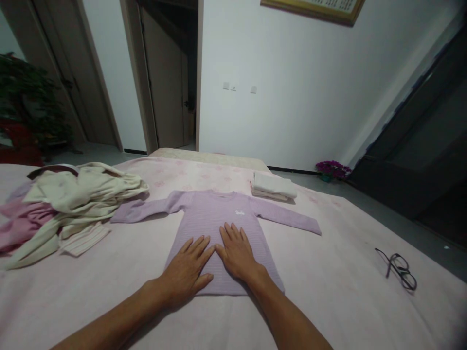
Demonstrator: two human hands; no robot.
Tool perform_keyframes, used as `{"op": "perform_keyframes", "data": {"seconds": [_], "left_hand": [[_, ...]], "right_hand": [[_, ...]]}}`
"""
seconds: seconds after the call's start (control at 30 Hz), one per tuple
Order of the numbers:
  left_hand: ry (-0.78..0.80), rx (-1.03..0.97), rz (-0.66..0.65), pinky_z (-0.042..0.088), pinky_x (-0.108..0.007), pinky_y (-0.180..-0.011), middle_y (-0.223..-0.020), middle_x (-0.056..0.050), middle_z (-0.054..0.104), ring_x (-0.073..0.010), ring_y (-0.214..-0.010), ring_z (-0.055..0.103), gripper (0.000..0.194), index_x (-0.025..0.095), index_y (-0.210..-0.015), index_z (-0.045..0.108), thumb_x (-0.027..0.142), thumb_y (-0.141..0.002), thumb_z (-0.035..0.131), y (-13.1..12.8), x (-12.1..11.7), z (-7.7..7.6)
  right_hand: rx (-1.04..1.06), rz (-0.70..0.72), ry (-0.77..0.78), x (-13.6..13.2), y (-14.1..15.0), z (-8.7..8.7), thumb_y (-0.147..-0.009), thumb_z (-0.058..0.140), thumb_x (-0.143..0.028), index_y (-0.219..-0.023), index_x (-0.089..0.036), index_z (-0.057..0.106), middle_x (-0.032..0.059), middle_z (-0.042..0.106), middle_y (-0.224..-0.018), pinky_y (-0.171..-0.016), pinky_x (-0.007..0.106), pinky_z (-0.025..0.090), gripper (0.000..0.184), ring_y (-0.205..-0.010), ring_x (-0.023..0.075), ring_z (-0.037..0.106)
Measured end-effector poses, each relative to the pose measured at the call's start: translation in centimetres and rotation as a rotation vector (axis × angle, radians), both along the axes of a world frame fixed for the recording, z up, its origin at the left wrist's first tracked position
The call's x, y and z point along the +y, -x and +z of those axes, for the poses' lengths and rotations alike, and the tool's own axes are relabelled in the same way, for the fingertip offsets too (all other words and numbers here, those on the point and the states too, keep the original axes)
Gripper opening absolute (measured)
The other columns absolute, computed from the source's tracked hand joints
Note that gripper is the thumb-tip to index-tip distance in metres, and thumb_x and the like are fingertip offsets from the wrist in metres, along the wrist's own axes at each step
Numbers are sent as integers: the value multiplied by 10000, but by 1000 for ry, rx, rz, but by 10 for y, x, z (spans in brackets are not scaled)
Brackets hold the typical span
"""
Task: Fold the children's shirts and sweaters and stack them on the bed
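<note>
Resting both palms on a lavender top (211,214), laid out flat at mid-frame with sleeves out to either side. Holding the left hand (186,274) flat on its lower left part, fingers slightly spread, and the right hand (236,253) nearer its middle, likewise loosely splayed. Seeing a folded white stack (274,186) just beyond the sleeve right of centre, and a crumpled heap of clothes (87,189) at the left edge, too tangled to count. Noticing dark-rimmed glasses (403,274) at lower right, on the pale pink cover (328,282).
</note>
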State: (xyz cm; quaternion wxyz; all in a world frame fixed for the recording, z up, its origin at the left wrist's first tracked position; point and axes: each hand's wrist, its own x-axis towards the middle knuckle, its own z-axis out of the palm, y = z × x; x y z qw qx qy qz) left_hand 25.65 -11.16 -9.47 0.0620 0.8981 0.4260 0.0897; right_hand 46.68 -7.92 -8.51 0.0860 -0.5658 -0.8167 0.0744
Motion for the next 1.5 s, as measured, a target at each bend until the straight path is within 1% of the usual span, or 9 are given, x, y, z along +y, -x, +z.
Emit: {"op": "perform_keyframes", "data": {"seconds": [0.3, 0.43, 0.57, 0.77, 0.93, 1.03, 1.13, 1.23, 1.5], "left_hand": [[28, -20, 3, 227, -556, -1221, -1636, -124, 292, -315, -1509, 272, 669, 279, -1549, 367, 558, -952, 481, 2, 1, 8], [-43, -154, 34, 352, -483, -1180, -1545, -80, 478, -274, -1419, 445, 505, 285, -1449, 523, 481, -989, 450, 4, 9, 6], [-87, -366, 207, 492, -378, -1053, -1261, -49, 716, -204, -1176, 649, 407, 259, -1218, 696, 405, -1026, 369, 18, 27, 7], [-315, -468, 492, 471, -401, -1061, -1285, -88, 699, -232, -1201, 633, 460, 188, -1297, 638, 393, -1017, 335, 80, 76, 17], [-308, -87, 543, 362, -376, -1141, -1466, -96, 568, -222, -1336, 526, 526, 155, -1473, 462, 381, -1034, 281, 149, 125, 26], [-289, 25, 576, 284, -463, -1165, -1482, -112, 550, -284, -1387, 458, 485, 146, -1421, 523, 321, -1019, 315, 195, 145, 28], [-275, 76, 653, 306, -551, -1102, -1433, -181, 578, -352, -1326, 497, 479, 90, -1383, 548, 297, -1014, 324, 238, 155, 29], [-255, 148, 676, 279, -575, -1101, -1387, -198, 608, -366, -1313, 491, 435, 61, -1302, 607, 272, -993, 385, 269, 161, 25], [-244, 194, 802, 213, -570, -1112, -1412, -158, 584, -347, -1338, 427, 381, 84, -1240, 644, 182, -933, 441, 306, 175, 20]], "right_hand": [[-69, -184, -42, 31, -36, -11, -1018, 292, -548, -1570, -122, 317, 115, 228, -1647, -1237, 436, 75, 698, -1536, 267, 145], [-63, -190, -67, 32, -36, -13, -1017, 301, -535, -1562, -131, 340, 108, 251, -1642, -1237, 429, 89, 679, -1530, 264, 175], [-60, -205, -60, 32, -35, -10, -1013, 313, -527, -1560, -137, 348, 102, 263, -1639, -1237, 424, 95, 673, -1527, 263, 186], [-61, -201, -52, 31, -35, -8, -1011, 319, -505, -1554, -136, 359, 110, 267, -1638, -1237, 431, 77, 658, -1527, 263, 185], [-62, -208, -67, 31, -34, -7, -1006, 337, -499, -1546, -140, 378, 107, 287, -1631, -1237, 430, 96, 649, -1519, 265, 212], [-63, -210, -65, 32, -33, -6, -1006, 338, -499, -1545, -145, 382, 99, 286, -1632, -1237, 437, 113, 646, -1518, 267, 214], [-65, -207, -63, 33, -34, -7, -1004, 347, -498, -1542, -142, 386, 99, 288, -1631, -1237, 441, 119, 646, -1519, 271, 213], [-60, -205, -60, 33, -35, -7, -1001, 360, -499, -1537, -143, 396, 101, 291, -1629, -1237, 440, 122, 645, -1517, 273, 218], [-50, -211, -38, 31, -33, -4, -1008, 348, -496, -1544, -159, 387, 83, 273, -1637, -1246, 440, 100, 634, -1524, 263, 197]]}}
